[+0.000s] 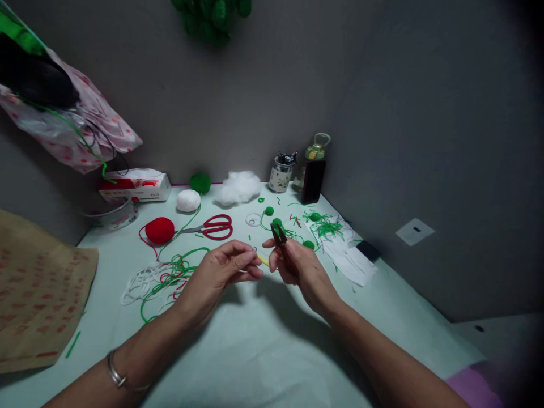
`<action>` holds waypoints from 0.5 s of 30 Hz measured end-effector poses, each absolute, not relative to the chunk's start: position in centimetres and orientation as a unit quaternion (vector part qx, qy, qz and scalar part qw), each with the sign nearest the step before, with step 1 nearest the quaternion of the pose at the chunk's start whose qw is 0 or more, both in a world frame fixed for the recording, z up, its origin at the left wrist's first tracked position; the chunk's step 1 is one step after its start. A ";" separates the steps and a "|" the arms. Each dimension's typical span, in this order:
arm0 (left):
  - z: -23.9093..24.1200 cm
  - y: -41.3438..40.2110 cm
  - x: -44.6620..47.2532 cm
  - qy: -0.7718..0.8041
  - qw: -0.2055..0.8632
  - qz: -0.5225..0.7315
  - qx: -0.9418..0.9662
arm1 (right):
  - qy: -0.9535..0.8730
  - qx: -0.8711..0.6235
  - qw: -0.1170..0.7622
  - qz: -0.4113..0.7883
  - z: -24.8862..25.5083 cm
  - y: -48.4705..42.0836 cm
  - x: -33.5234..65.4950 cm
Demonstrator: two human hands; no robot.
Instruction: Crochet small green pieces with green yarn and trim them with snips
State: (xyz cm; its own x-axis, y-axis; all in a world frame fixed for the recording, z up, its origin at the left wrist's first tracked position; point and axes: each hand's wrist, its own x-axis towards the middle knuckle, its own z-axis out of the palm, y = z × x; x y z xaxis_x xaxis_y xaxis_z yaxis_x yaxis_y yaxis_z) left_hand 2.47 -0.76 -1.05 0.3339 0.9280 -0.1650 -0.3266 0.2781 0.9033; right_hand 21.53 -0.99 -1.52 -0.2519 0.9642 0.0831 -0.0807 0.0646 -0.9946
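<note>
Over the pale green table [263, 345], my left hand [221, 272] pinches a thin yellow stick [263, 260] between thumb and fingers, and a small ring seems to sit at its tip. My right hand [297, 266] is closed round small dark pliers [278, 233], whose jaws point up and left, close to the stick's end. Both hands hover just above the tabletop, almost touching each other. A silver bangle [115, 371] is on my left wrist.
Red scissors [215, 226], red yarn ball [160, 230], white yarn ball [188, 200] and green yarn ball [200, 182] lie behind. Tangled green and white cord [164, 277] is left, green scraps on white paper [340, 243] right. A jar [281, 173], bottle [315, 152], stuffing [238, 187] and box [135, 186] line the wall.
</note>
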 end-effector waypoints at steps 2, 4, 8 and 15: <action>-1.0 -0.5 2.1 0.384 0.677 0.458 0.430 | -0.585 -0.405 0.446 0.543 -1.1 -1.2 21.8; -0.9 -0.3 1.8 0.393 0.651 0.465 0.453 | -0.602 -0.415 0.427 0.532 -0.8 -1.3 21.9; -0.6 -0.2 1.4 0.409 0.608 0.469 0.493 | -0.618 -0.434 0.386 0.529 -0.7 -1.4 22.0; -0.5 -0.2 1.1 0.417 0.557 0.449 0.561 | -0.609 -0.441 0.336 0.568 -0.6 -1.4 22.0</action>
